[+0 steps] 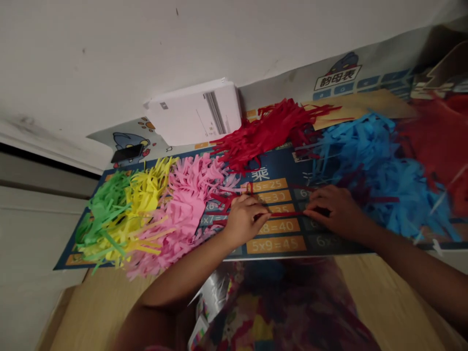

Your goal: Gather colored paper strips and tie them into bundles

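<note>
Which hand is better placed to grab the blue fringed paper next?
Probably the right hand: it sits beside the blue fringed paper, while the left hand is nearer the pink fringe. Both appear to pinch a red strip, so either would first have to let go.

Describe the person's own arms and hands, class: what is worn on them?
The left hand and right hand are ungloved; no ring can be made out. The left forearm and right forearm are slim, with no sleeve, watch or bracelet showing.

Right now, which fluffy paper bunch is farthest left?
The green bunch, at the left end. The yellow bunch, pink bunch, red bunch and blue bunch all lie farther right.
</note>
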